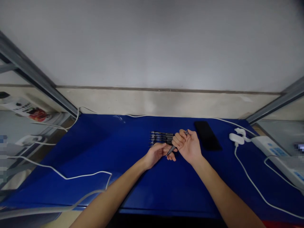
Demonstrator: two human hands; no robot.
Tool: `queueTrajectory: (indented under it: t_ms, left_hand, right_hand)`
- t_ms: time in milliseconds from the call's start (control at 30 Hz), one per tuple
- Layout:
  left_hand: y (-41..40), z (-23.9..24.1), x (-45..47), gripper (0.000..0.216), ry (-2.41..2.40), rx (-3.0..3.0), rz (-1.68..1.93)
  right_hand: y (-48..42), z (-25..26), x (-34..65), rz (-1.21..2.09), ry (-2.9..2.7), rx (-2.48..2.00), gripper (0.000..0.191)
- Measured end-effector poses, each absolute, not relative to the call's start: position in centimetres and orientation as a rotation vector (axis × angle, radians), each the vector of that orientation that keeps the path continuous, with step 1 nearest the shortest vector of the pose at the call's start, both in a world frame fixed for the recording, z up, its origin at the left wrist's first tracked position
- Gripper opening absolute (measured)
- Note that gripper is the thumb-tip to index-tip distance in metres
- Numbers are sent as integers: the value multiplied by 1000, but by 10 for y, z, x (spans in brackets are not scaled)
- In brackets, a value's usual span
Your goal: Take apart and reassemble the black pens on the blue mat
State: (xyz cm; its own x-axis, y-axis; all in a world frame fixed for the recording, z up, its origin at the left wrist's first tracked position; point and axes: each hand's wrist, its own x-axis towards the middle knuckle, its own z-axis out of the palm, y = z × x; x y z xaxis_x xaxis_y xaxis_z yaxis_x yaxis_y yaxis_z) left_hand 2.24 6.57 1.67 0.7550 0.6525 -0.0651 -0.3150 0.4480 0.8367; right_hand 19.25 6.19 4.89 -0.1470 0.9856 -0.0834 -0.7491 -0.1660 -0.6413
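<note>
My right hand (190, 148) is closed around a dark pen (171, 150), its thumb near the pen's upper end. The tip slants down to the left over the fingers of my left hand (155, 155). That hand is open, palm partly turned up, fingers stretched to the right; whether it touches the pen I cannot tell. Just beyond both hands, several similar pens (161, 136) lie side by side on the blue tabletop (111, 145), their tips to the left. My hands hide part of the row.
To the right lies a black phone (207, 135). Farther right are a white charger (236, 138) with a cable and a white power strip (273, 148). A white cable (83, 175) crosses the left side. A bottle (28, 109) lies tilted at far left. A wall (152, 101) bounds the back.
</note>
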Motion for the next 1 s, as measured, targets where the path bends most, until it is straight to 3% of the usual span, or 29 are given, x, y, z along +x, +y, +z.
queueTrajectory:
  t_ms: [1000]
  left_hand:
    - [64,14,25,53,380,949,666]
  right_hand:
    - [60,50,192,1703,-442,-406,35]
